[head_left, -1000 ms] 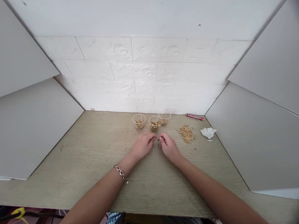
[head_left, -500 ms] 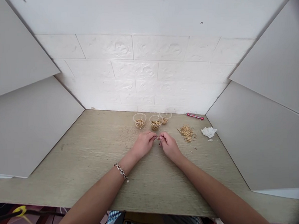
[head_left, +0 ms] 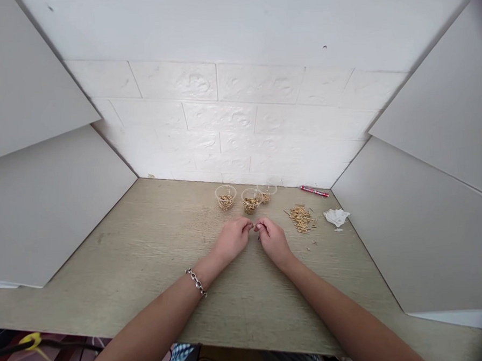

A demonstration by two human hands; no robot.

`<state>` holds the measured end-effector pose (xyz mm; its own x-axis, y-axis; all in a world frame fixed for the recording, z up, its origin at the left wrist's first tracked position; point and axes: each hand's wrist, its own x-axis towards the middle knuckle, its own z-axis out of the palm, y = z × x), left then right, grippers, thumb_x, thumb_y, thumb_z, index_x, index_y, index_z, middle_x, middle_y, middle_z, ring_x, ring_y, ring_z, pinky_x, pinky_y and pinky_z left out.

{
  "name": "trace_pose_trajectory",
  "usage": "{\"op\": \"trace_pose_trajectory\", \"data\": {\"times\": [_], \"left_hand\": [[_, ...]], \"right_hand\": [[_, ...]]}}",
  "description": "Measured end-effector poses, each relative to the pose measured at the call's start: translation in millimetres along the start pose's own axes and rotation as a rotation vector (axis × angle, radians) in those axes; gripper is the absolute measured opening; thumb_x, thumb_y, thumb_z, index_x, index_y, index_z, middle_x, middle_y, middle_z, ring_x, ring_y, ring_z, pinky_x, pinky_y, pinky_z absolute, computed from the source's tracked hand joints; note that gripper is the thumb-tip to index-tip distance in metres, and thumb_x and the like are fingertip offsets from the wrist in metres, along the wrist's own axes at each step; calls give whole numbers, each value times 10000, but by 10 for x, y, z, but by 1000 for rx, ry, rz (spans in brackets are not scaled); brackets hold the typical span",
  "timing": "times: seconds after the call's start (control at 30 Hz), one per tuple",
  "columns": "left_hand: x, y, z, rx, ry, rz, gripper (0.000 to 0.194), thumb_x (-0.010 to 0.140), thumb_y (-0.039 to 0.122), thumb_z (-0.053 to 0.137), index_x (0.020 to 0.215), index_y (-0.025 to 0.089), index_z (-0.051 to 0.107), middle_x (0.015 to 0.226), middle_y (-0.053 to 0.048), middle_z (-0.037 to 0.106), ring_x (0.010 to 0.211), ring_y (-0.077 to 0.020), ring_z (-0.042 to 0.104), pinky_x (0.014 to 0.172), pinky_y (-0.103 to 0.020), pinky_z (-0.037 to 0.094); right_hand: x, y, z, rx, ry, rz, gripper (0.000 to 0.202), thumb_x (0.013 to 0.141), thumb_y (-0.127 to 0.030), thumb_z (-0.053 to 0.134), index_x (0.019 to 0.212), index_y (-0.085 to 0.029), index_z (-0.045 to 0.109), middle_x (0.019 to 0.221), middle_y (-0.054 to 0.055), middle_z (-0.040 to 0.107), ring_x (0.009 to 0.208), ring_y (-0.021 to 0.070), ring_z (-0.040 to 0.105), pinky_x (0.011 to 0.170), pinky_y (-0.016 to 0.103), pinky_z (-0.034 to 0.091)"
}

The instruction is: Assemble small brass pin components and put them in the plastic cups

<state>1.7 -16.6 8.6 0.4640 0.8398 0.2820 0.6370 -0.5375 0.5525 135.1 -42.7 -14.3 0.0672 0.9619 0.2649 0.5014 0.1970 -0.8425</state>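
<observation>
My left hand (head_left: 234,239) and my right hand (head_left: 274,240) meet over the table, fingertips almost touching. Both are closed in a pinch on a tiny gold-coloured piece (head_left: 254,226) that bridges the gap; its exact form is too small to make out. Something small and dark pokes out below my right fingers. Just beyond the hands stand a clear cup (head_left: 251,203) of gold metal bits, a second such cup (head_left: 226,199) to its left, and a third cup (head_left: 266,195) behind it on the right. To the right of my right hand lies a pile of thin gold pins (head_left: 302,219).
A crumpled white tissue (head_left: 336,217) and a red tube-shaped packet (head_left: 314,191) lie at the right. Fine gold bits (head_left: 206,220) are scattered left of the cups. Grey panels flank the wooden table (head_left: 147,244), with a white brick-pattern wall (head_left: 237,110) behind.
The whole view has shifted slightly, so the table things sit a little lower. Both hands keep their pinch on the small piece, with hardly any movement of the fingers.
</observation>
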Motion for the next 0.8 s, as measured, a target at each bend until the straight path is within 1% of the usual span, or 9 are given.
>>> {"op": "trace_pose_trajectory", "data": {"times": [0.13,0.43,0.57,0.7,0.8], "left_hand": [[-3,2,7,9,6,-25,214,805,180,371,745,158,576,732,-25,592,679,-120,517,619,-219,373],[3,1,-15,24,39,50,211,810,176,368,752,154,569,731,-32,586,682,-126,511,624,-234,372],[-14,27,-24,-16,51,61,208,813,178,372,757,152,571,749,-38,591,700,-127,520,632,-233,382],[-26,41,-28,-39,64,64,204,813,179,380,756,153,574,747,-37,594,710,-127,523,648,-232,386],[-27,39,-33,-34,70,64,197,813,181,385,754,154,571,741,-34,592,697,-125,520,634,-230,384]], "right_hand": [[-6,-15,5,-40,21,-15,185,796,-236,343,731,-183,508,656,-1,561,601,124,488,596,233,349],[-24,-51,-8,-47,63,-23,190,797,-252,345,740,-177,510,665,13,559,602,132,481,584,240,353],[-45,-69,-29,-96,88,-103,178,800,-243,346,749,-178,503,683,18,548,626,135,474,600,242,350],[-53,-68,-60,-173,78,-155,171,808,-234,346,744,-183,496,678,13,537,641,135,474,606,239,345],[-55,-74,-90,-254,57,-184,172,819,-232,336,769,-183,493,717,23,543,675,142,484,619,244,345]]}}
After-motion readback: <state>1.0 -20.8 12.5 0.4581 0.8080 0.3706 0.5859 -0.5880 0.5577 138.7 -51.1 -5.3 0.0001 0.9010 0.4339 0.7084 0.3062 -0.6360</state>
